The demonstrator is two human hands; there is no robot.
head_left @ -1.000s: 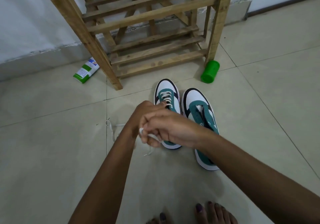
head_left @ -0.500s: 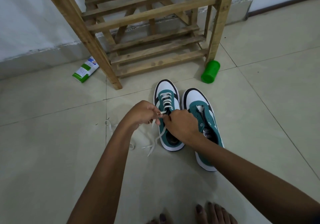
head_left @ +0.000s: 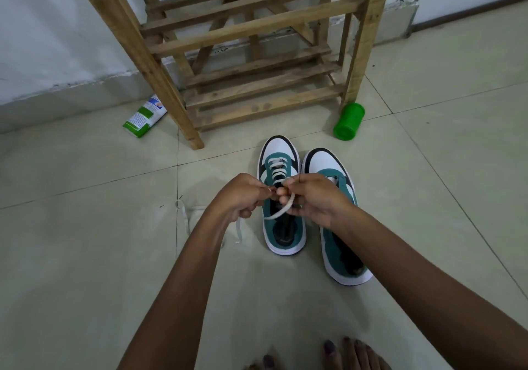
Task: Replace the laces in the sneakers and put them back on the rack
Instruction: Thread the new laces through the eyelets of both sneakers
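A pale, glossy tiled floor [head_left: 85, 255] with thin dark grout lines carries everything here: a slatted wooden shoe rack [head_left: 257, 84] stands on it against the white wall, with a green-and-white tube [head_left: 145, 116] lying just beside its left front leg and a green plastic cylindrical container [head_left: 349, 121] lying on its side near its right front leg. In front of the rack a pair of teal, white and black sneakers [head_left: 281, 198] sits side by side, toes toward the rack, and a loose white lace [head_left: 185, 212] trails on the tiles to their left. Bare toes [head_left: 354, 355] rest on the floor at the bottom edge.
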